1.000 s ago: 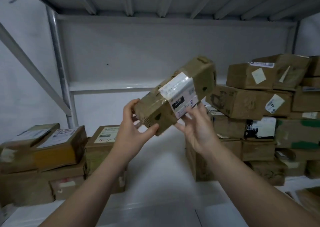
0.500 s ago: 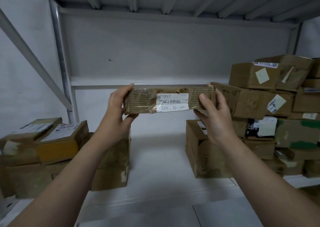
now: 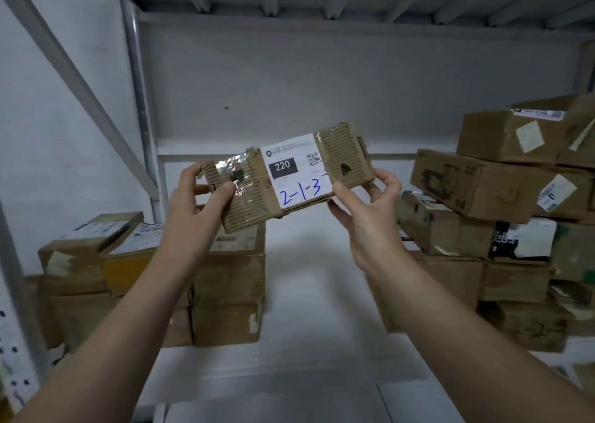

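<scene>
Above the shelf point(image 3: 289, 293), both hands point(image 3: 196, 203) raised, gripping the tilted parcel's point(image 3: 289, 174) ends.

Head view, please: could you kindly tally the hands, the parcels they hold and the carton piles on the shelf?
Hands: 2, left hand and right hand
Held cardboard parcel: 1
Carton piles: 2, left pile and right pile
Total: 5

The fine print on the label point(image 3: 294, 150) of the parcel point(image 3: 346, 161) is too small to read. The left hand point(image 3: 193, 206) hides the parcel's lower left corner. The picture's right edge cuts off the stacked boxes point(image 3: 483, 184). The left forearm hides part of the left stack point(image 3: 228, 281).
</scene>
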The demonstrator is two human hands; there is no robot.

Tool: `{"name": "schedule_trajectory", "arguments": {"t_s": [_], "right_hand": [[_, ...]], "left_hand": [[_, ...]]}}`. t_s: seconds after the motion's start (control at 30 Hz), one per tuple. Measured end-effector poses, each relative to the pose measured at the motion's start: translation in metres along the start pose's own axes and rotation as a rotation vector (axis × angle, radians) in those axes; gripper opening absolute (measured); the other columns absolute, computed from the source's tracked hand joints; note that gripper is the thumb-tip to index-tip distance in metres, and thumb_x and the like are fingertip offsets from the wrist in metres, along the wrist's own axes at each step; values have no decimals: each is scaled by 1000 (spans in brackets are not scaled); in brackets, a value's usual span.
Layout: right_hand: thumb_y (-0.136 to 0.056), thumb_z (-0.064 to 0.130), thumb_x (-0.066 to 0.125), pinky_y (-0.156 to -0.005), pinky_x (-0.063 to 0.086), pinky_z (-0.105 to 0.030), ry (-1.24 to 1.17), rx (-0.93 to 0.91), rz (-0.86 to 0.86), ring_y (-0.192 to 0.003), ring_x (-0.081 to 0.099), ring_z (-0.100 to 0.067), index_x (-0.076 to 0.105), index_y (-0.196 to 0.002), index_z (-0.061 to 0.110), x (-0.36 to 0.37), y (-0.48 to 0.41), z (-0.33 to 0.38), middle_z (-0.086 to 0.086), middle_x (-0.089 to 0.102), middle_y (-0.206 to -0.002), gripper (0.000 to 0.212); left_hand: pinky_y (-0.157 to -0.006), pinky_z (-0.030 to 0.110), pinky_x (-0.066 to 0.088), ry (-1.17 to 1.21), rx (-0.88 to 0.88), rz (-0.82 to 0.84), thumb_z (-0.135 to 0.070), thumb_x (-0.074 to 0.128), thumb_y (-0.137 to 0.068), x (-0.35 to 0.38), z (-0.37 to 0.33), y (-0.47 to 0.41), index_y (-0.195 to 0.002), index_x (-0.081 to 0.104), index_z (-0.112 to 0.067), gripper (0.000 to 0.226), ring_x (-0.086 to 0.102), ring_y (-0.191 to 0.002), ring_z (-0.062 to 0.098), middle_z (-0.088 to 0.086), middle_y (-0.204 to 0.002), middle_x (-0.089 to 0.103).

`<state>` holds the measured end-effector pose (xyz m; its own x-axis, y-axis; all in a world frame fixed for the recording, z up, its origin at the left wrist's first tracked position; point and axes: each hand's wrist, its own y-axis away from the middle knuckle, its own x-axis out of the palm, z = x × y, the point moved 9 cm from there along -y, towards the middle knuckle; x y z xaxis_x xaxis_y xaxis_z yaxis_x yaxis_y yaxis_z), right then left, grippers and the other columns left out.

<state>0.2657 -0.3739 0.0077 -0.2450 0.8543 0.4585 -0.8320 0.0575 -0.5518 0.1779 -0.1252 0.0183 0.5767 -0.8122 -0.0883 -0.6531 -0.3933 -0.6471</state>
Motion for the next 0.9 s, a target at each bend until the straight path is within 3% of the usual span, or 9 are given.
{"name": "schedule_trajectory", "arguments": {"t_s": [0.07,0.13,0.27,0.33,0.43,0.57,0.7,0.8,0.9], "right_hand": [[-84,-3,67,-74,57,-24,-41,41,12,-87,66,8,30,-118,29,22,6,-16,0,34,-140,60],[-84,0,68,-69,56,-20,-40,86,7,-82,64,14,29,-118,28,42,11,-32,-1,27,-140,59],[-87,18,68,-76,53,-17,211,213,233,-103,61,1,50,-119,27,93,25,-66,8,56,-124,38],[-90,24,64,-85,53,-20,300,222,329,-101,59,7,53,-126,26,106,30,-76,13,59,-116,37],[-93,30,58,-75,52,-14,336,215,434,-95,61,8,51,-130,31,114,36,-85,14,60,-115,37],[-96,36,51,-74,52,-16,416,333,474,-92,62,3,44,-136,34,108,46,-110,17,58,-112,41],[-94,33,58,-85,50,-13,473,201,425,-95,55,19,39,-133,28,106,48,-111,27,53,-108,43],[-92,30,63,-95,50,-34,569,155,428,-109,57,-2,47,-125,25,111,45,-114,13,59,-118,37],[-91,29,63,-96,50,-40,637,114,454,-113,58,-14,49,-126,25,117,44,-117,5,59,-125,38]], "left_hand": [[-58,26,55,36,-94,-24,-46,57,-89,-16,17,7,-111,46,-41,25,65,-91,15,5,-128,48],[-51,18,52,62,-167,2,-56,59,-82,-23,31,17,-104,45,-31,36,67,-77,7,6,-113,58],[-62,30,55,-87,-234,40,-70,57,-66,-27,49,28,-106,39,-33,57,67,-82,14,1,-101,66],[-66,32,55,-270,-196,71,-66,51,-78,-26,54,26,-126,32,-35,60,66,-83,15,-2,-107,65],[-68,28,49,-546,-56,114,-64,37,-86,-21,50,24,-142,24,-38,63,59,-92,14,-7,-110,57],[-79,31,47,-634,37,183,-56,51,-86,-18,49,25,-141,38,-31,62,56,-101,16,0,-120,60],[-76,27,39,-638,82,117,-39,58,-91,-28,45,20,-135,47,-28,47,51,-97,14,-1,-111,54],[-79,26,36,-677,93,85,-29,56,-94,-33,46,14,-132,50,-23,39,51,-100,19,5,-115,54],[-83,26,36,-685,57,91,-27,54,-95,-36,52,13,-132,51,-23,38,51,-108,23,7,-120,52]]}}
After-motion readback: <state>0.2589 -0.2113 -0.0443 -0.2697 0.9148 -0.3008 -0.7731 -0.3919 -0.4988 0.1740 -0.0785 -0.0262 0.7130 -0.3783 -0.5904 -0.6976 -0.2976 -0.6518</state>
